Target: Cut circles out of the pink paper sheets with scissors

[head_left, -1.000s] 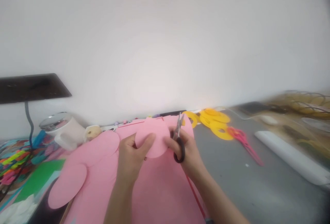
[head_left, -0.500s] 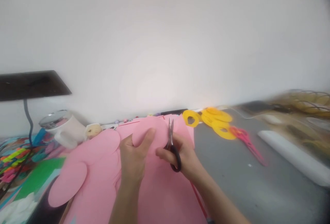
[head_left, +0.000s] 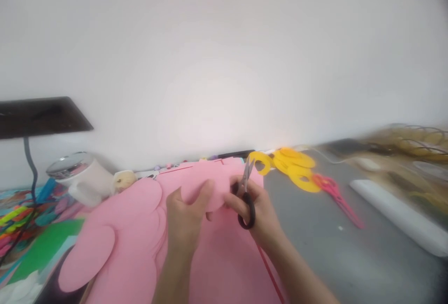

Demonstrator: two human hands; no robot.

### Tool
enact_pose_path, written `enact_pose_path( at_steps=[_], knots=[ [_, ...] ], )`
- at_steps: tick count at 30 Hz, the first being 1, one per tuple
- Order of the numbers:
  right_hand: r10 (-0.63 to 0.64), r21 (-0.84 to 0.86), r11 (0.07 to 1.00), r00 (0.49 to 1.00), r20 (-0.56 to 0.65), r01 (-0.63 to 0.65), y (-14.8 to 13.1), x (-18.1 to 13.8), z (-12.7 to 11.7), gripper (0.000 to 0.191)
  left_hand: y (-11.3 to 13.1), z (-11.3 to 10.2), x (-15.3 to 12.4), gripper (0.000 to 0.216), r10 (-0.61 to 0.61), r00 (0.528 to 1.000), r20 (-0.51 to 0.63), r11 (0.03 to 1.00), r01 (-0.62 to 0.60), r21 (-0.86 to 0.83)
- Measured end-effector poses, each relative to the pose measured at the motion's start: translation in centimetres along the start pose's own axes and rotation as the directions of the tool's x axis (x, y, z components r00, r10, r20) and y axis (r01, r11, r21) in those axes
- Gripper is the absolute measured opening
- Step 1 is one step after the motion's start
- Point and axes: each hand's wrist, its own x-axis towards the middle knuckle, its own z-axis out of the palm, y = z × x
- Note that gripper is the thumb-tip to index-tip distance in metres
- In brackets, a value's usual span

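My left hand [head_left: 187, 215] is closed on a rounded pink paper piece [head_left: 219, 183], its thumb on top. Black-handled scissors [head_left: 248, 196] are in my right hand [head_left: 261, 210], their metal blades pointing up and slightly parted, clear of the paper's right edge. My right fingertips come close to that edge; whether they touch it I cannot tell. Larger pink sheets [head_left: 220, 266] lie beneath both hands. To the left spreads a heap of cut pink paper rounds [head_left: 129, 201], with one round [head_left: 87, 257] overhanging at the near left.
Yellow paper rings [head_left: 296, 164] and pink scissors [head_left: 339, 201] lie on the grey table [head_left: 315, 252]. A white roll [head_left: 395, 215] is at the right. On the left stand a white lidded mug [head_left: 87, 180] and green sheets [head_left: 45, 243]. A wall rises behind.
The scissors have moved right, away from the paper's edge, and their blades now tilt rightward. My right fingers have come nearer the paper. My left hand keeps its hold.
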Motion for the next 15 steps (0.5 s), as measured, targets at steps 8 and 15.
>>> enact_pose_path(
  at_steps=[8, 15],
  knots=[
    [0.053, -0.036, 0.998, 0.944, 0.325, -0.044, 0.0, 0.0, -0.7, 0.038, 0.6, -0.8, 0.0, 0.032, -0.002, 0.999, -0.044, 0.999, 0.000, -0.042],
    [0.058, -0.021, 0.998, 0.918, 0.392, -0.054, -0.4, -0.2, -0.6, 0.041, 1.2, -0.7, -0.5, 0.038, 0.042, 0.995, -0.095, 0.997, -0.035, 0.076]
  ],
)
